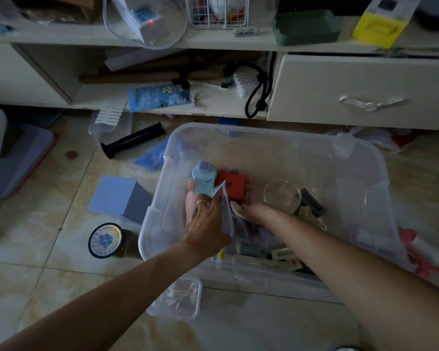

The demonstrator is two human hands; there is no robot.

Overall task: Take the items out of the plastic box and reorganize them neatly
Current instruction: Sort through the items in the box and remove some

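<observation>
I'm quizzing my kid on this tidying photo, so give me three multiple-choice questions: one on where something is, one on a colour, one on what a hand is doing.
1. Where is the clear glass cup?
A. on the shelf
B. inside the plastic box
C. on the floor tiles

2. What colour is the small box beside the light blue device?
A. red
B. green
C. yellow

3. What is the left hand doing?
A. resting flat on the floor
B. hanging idle
C. gripping the light blue device

Answers: B, the cup stands among the items within the box walls; A, its top is plainly red; C, fingers wrap the device's lower end.
</observation>
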